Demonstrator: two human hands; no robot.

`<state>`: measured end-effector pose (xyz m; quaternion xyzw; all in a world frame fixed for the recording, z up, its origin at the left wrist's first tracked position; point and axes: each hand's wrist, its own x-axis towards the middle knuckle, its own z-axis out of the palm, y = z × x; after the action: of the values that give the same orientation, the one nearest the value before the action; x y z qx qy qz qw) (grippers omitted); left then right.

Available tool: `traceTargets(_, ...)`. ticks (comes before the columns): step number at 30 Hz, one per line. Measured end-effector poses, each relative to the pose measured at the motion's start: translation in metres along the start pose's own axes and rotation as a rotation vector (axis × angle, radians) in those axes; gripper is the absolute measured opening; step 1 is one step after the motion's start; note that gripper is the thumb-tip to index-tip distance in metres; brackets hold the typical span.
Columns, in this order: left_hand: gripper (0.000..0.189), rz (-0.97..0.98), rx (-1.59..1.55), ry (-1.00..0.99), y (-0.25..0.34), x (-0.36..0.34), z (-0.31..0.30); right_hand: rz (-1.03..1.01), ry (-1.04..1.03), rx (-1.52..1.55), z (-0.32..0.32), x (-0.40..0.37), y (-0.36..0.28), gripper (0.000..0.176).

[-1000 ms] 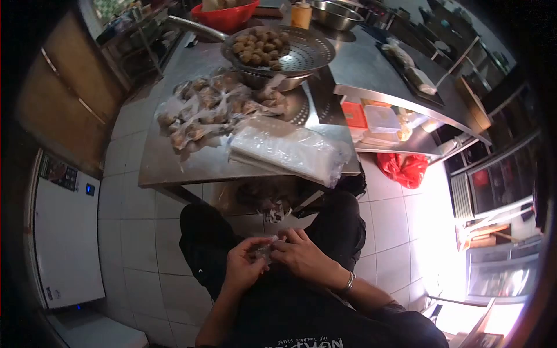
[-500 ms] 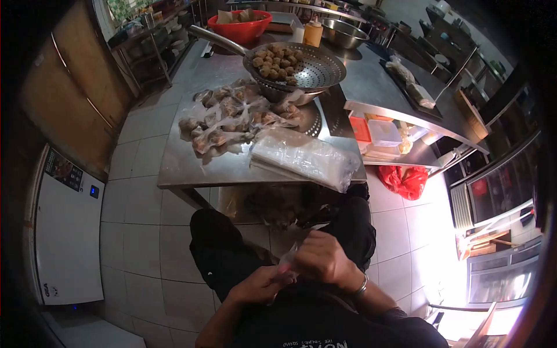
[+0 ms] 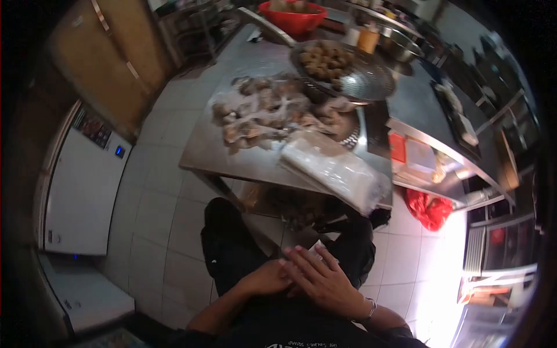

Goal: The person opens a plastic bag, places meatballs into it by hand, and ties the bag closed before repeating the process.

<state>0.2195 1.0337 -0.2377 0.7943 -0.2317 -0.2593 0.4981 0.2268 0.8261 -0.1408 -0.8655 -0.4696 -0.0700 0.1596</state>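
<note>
My right hand (image 3: 319, 281), with a bracelet at its wrist, lies palm down across my left hand (image 3: 270, 278), its fingers stretched out. The left hand's fingers are mostly hidden beneath it. A bit of clear plastic (image 3: 318, 248) shows beside the right fingers; what holds it is hidden. Ahead on the metal table (image 3: 200, 153) lie knotted clear bags of brown food (image 3: 261, 110) and a stack of clear plastic bags (image 3: 336, 168). Behind them a perforated metal strainer (image 3: 371, 81) holds brown balls (image 3: 328, 61).
A red bowl (image 3: 293, 20), a sauce bottle (image 3: 368, 39) and a metal bowl (image 3: 400, 45) stand at the back. Right are a shelf counter (image 3: 415, 87) and a red bag (image 3: 429, 209). A white appliance (image 3: 84, 191) stands left.
The view has swung, shifting the table rightward in it. My right hand has gone from a closed grip to stretched fingers over my left hand. Less of the plastic shows between them.
</note>
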Motion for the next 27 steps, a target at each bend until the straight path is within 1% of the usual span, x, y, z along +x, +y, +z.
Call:
traceTargets(1,0.020,-0.073,-0.029,-0.074,-0.002,0.003,-0.001,-0.033,-0.008,0.022,0.009,0.003,0.001,0.066)
traceTargets(2,0.020,-0.145,-0.062,-0.151,-0.006,0.005,-0.005,0.085,-0.242,0.072,0.018,0.007,0.006,0.066)
traceTargets(3,0.020,-0.165,-0.074,-0.124,-0.007,0.008,-0.018,0.201,-0.481,0.111,0.026,0.013,0.012,0.066)
traceTargets(4,0.024,-0.159,0.026,-0.266,-0.009,0.013,-0.034,0.173,-0.496,0.124,0.035,0.019,0.018,0.066)
traceTargets(5,0.029,-0.149,0.123,-0.422,-0.009,0.015,-0.051,0.201,-0.546,0.216,0.044,0.024,0.022,0.062)
traceTargets(6,0.029,-0.161,0.107,-0.422,-0.009,0.018,-0.068,0.239,-0.594,0.304,0.052,0.029,0.026,0.058)
traceTargets(7,0.035,-0.156,0.115,-0.564,-0.007,0.019,-0.085,0.240,-0.611,0.318,0.060,0.031,0.030,0.058)
traceTargets(8,0.041,-0.144,0.122,-0.711,-0.005,0.019,-0.100,0.190,-0.595,0.417,0.066,0.033,0.032,0.046)
traceTargets(9,0.041,-0.144,0.116,-0.716,-0.006,0.016,-0.113,0.138,-0.566,0.506,0.068,0.042,0.037,0.035)
traceTargets(10,0.045,-0.092,0.065,-0.670,-0.008,0.009,-0.124,0.136,-0.568,0.504,0.067,0.055,0.041,0.035)
traceTargets(11,0.049,-0.042,0.008,-0.623,-0.006,0.006,-0.139,0.152,-0.593,0.583,0.062,0.070,0.043,0.026)
traceTargets(12,0.045,-0.102,-0.027,-0.651,-0.004,0.004,-0.153,0.171,-0.625,0.670,0.057,0.083,0.042,0.021)
traceTargets(13,0.045,-0.106,-0.050,-0.651,-0.006,0.004,-0.166,0.173,-0.645,0.681,0.054,0.097,0.043,0.021)
traceTargets(15,0.038,-0.053,-0.055,-0.646,-0.011,-0.001,-0.184,0.221,-0.576,0.702,0.045,0.120,0.041,0.024)
traceTargets(16,0.038,-0.054,-0.091,-0.659,-0.015,-0.008,-0.186,0.239,-0.604,0.720,0.042,0.130,0.038,0.024)
traceTargets(18,0.033,-0.073,-0.104,-0.625,-0.020,-0.027,-0.190,0.228,-0.572,0.721,0.035,0.150,0.028,0.028)
traceTargets(19,0.033,-0.064,-0.126,-0.643,-0.017,-0.039,-0.195,0.252,-0.587,0.727,0.027,0.163,0.022,0.028)
traceTargets(21,0.031,-0.045,-0.019,-0.475,-0.002,-0.067,-0.208,0.252,-0.755,0.723,0.006,0.189,0.006,0.023)
traceTargets(22,0.031,-0.037,-0.033,-0.504,0.008,-0.082,-0.216,0.279,-0.905,0.704,-0.005,0.207,-0.004,0.024)
traceTargets(23,0.030,-0.067,-0.069,-0.417,0.017,-0.098,-0.226,0.316,-0.900,0.719,-0.012,0.223,-0.012,0.024)
traceTargets(24,0.029,-0.099,-0.102,-0.338,0.028,-0.116,-0.239,0.304,-0.859,0.764,-0.019,0.238,-0.022,0.024)
traceTargets(25,0.029,-0.092,-0.105,-0.385,0.039,-0.134,-0.251,0.294,-0.813,0.810,-0.026,0.249,-0.037,0.024)
traceTargets(26,0.028,-0.133,-0.071,-0.344,0.046,-0.148,-0.264,0.327,-0.754,0.814,-0.031,0.260,-0.051,0.025)
traceTargets(27,0.027,-0.176,-0.038,-0.297,0.054,-0.161,-0.277,0.355,-0.739,0.820,-0.038,0.275,-0.063,0.025)
